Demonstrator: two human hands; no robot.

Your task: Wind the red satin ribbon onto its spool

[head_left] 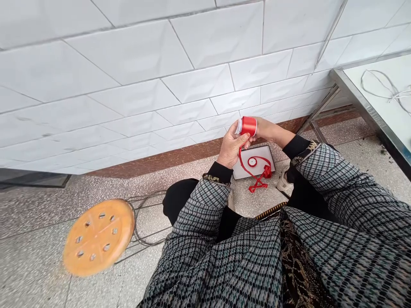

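Note:
A spool of red ribbon with pale end rims is held up in front of me, over the floor. My left hand is closed on its left end, with the thumb along the lower edge. Closed around the right and lower side is my right hand, its fingers partly hidden by the spool. From the spool a loose red ribbon tail hangs down. Beneath my hands a shallow white box lies on the floor, with a small red ribbon roll and a bunched red ribbon at it.
An orange round stool with wire legs is at the left. A metal-edged table bearing a white cable stands at the right. The white tiled wall rises close ahead. My shoe is beside the box.

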